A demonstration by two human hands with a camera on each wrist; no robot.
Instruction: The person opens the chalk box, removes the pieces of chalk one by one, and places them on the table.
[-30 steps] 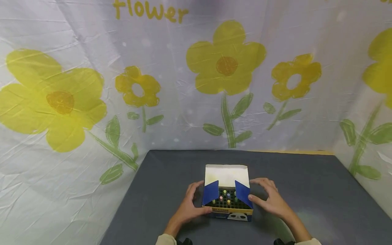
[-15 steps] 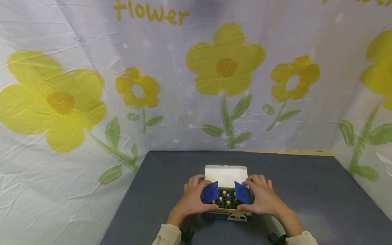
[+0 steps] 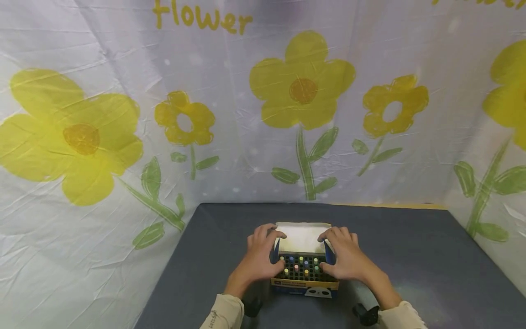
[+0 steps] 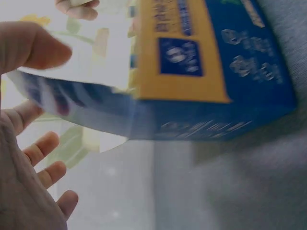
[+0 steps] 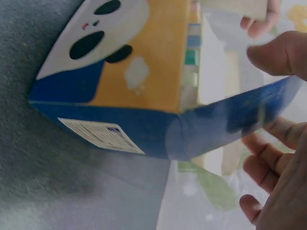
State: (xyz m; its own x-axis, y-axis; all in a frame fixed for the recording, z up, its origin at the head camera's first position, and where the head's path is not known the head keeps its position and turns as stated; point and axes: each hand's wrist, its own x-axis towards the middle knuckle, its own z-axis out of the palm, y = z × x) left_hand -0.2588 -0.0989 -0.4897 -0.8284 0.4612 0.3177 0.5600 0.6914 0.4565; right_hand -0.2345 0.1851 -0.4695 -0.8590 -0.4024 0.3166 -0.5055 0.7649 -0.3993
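A blue and yellow cardboard box (image 3: 286, 285) with a panda face on its front stands on the table, its white-lined lid (image 3: 304, 235) raised at the back. Small sticks with coloured tops (image 3: 306, 273) stand in a dark grid of holes inside. My left hand (image 3: 258, 257) is at the left side flap (image 4: 81, 98), thumb on the inner side and fingers spread behind it. At the right side flap (image 5: 230, 120), my right hand (image 3: 349, 258) mirrors this, thumb inside and loosely bent fingers outside. Both flaps stand up between thumb and fingers.
The box rests on a dark grey table (image 3: 411, 256). Behind it hangs a white cloth (image 3: 238, 183) printed with yellow flowers. Dark wrist devices (image 3: 365, 314) sit just below the hands, by the light sleeves (image 3: 225, 313).
Both hands moved in to the side flaps from the box's sides. The flaps, earlier angled inward over the sticks, now stand spread outward, so more coloured tops show.
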